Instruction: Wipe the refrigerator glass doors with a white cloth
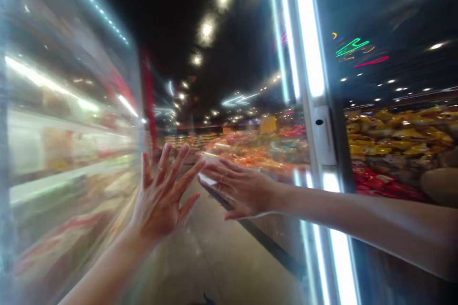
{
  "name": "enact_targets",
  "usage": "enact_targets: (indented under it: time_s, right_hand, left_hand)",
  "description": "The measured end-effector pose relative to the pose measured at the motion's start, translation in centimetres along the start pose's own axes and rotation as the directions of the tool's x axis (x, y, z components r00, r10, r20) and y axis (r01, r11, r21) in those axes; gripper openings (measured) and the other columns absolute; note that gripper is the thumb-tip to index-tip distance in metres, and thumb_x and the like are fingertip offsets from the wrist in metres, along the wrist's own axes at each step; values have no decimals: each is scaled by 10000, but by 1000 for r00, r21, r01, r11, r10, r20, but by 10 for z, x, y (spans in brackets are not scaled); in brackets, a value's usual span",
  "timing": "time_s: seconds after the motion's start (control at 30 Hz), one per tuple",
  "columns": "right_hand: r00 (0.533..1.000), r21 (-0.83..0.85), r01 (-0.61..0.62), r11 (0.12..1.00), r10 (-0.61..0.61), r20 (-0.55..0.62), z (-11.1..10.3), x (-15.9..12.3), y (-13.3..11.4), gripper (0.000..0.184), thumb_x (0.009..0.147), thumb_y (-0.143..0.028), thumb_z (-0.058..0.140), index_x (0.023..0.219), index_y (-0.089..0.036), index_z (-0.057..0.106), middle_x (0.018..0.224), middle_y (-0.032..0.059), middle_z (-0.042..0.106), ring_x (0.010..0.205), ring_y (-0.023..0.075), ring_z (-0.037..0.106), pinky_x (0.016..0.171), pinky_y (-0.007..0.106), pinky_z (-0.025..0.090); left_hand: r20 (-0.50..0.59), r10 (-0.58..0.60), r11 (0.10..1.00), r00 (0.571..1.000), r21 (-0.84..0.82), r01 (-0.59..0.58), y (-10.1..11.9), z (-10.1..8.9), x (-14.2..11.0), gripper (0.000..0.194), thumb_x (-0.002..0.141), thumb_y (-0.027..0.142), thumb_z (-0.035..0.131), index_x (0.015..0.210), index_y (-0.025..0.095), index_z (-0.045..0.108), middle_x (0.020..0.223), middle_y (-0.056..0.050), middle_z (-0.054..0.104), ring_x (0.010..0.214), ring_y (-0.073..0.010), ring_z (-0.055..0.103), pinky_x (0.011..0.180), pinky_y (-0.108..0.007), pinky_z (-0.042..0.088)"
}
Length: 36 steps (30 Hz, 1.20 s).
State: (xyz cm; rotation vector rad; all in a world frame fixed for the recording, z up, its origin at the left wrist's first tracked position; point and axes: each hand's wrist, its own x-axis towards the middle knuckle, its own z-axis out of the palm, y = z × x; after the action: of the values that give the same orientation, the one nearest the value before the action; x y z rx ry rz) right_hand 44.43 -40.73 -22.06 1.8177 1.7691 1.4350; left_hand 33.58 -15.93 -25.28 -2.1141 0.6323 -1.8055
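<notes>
With fingers spread wide, my left hand (162, 195) is raised in front of a glass pane, palm turned away from me and nothing visible in it. Whether it touches the glass I cannot tell. My right hand (246, 188) reaches in from the right, its fingers laid flat over a white cloth (208, 175) that it holds against the pane. The cloth shows beyond the fingertips and along the hand's upper edge; the rest lies hidden under the palm. The fingertips of both hands come close together near the middle.
A lit door frame (317, 57) with a pale fitting (324, 136) rises on the right. Beyond it are yellow packets (397, 128) and red packets (386, 183). Blurred lit shelves (71, 152) line the left. An aisle floor (211, 257) runs ahead.
</notes>
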Motion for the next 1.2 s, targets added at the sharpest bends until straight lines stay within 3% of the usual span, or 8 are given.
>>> enact_targets:
  time_s: [0.13, 0.3, 0.47, 0.6, 0.77, 0.9, 1.07, 1.2]
  right_hand:
    - [942, -93, -299, 950, 278, -191, -13, -18, 21, 1118, 968, -638, 559, 1635, -203, -225, 1745, 109, 26, 1615, 318, 16, 1334, 637, 184]
    - [986, -95, -146, 985, 136, -100, -22, -39, 41, 1163, 930, -723, 558, 1651, -189, -181, 1748, 94, 71, 1627, 269, 44, 1345, 551, 215]
    - [916, -128, -348, 929, 307, -260, -24, -59, 48, 1093, 983, -658, 509, 1637, -201, -238, 1750, 123, 8, 1620, 320, 22, 1326, 644, 195]
    - [985, -96, -146, 985, 136, -106, -21, -68, 45, 1139, 925, -755, 523, 1667, -212, -149, 1753, 73, 72, 1628, 269, 71, 1347, 532, 228]
    - [885, -187, -414, 891, 346, -311, -26, -68, 53, 966, 1028, -624, 455, 1679, -171, -98, 1764, 146, 33, 1634, 336, 14, 1314, 644, 196]
    - [963, -224, -245, 943, 211, -165, -28, -63, 50, 964, 1019, -643, 477, 1692, -164, -20, 1768, 141, 65, 1641, 316, 1, 1330, 594, 177]
    - [935, -226, -320, 920, 267, -235, -22, -44, 36, 904, 1037, -605, 479, 1687, -123, 75, 1755, 194, 124, 1643, 315, -28, 1324, 612, 156]
    - [996, -164, -65, 984, 55, -66, -7, -16, 9, 929, 988, -723, 467, 1675, -151, 213, 1765, 121, 152, 1648, 302, -12, 1347, 556, 119]
  left_hand:
    - [-31, 25, 1000, 999, -10, -25, 13, 9, 15, 789, 969, 466, 598, 1649, 382, 207, 1754, -12, 169, 1644, -285, 7, 1335, -582, -80]
    - [-24, 88, 996, 996, 0, -88, 34, 23, 35, 771, 980, 476, 570, 1652, 350, 214, 1754, -23, 160, 1644, -267, -16, 1333, -559, -110]
    - [-33, 96, 995, 995, -12, -97, 48, 30, 52, 816, 965, 516, 588, 1655, 377, 175, 1749, -7, 187, 1644, -275, 13, 1334, -570, -101]
    - [-24, 123, 992, 992, -12, -123, 51, 32, 56, 779, 984, 497, 560, 1655, 353, 192, 1741, -11, 233, 1644, -265, -3, 1334, -559, -109]
    - [-63, 132, 991, 989, -19, -134, 44, 31, 51, 719, 996, 473, 550, 1639, 325, 265, 1755, -24, 179, 1647, -274, 22, 1331, -570, -96]
    - [-55, 135, 990, 989, -23, -137, 33, 27, 41, 697, 1003, 463, 541, 1634, 314, 284, 1755, -31, 174, 1648, -269, 30, 1328, -575, -93]
    - [-56, 86, 996, 995, -7, -87, 14, 18, 24, 683, 999, 458, 553, 1624, 316, 317, 1747, -49, 208, 1647, -282, 52, 1324, -595, -76]
    - [-38, 53, 999, 998, 14, -52, -4, 7, 4, 670, 1003, 471, 538, 1622, 327, 324, 1748, -56, 212, 1648, -294, 39, 1317, -617, -74]
